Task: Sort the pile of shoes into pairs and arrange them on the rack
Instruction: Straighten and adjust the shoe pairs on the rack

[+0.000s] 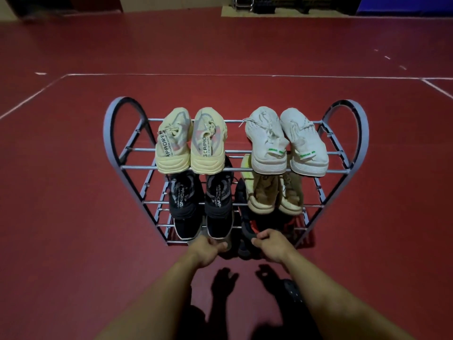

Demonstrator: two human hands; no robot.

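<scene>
A grey metal shoe rack [114, 143] with arched ends stands on the red floor. Its top shelf carries a pale yellow pair [191, 141] on the left and a white knit pair [285, 141] on the right. One shelf down sit a black pair [201, 200] and a cream pair [274, 195]. At the bottom front are dark shoes. My left hand [208, 250] grips the heel of a grey-soled shoe [226, 241]. My right hand [272, 245] pinches the heel of a black shoe with red trim [247, 229]. The lowest shelf is dark and largely hidden.
The red sports floor [73, 192] with white lines surrounds the rack. A dark shoe [293, 292] lies on the floor by my right forearm. Dark furniture and a blue mat [404, 6] line the far wall.
</scene>
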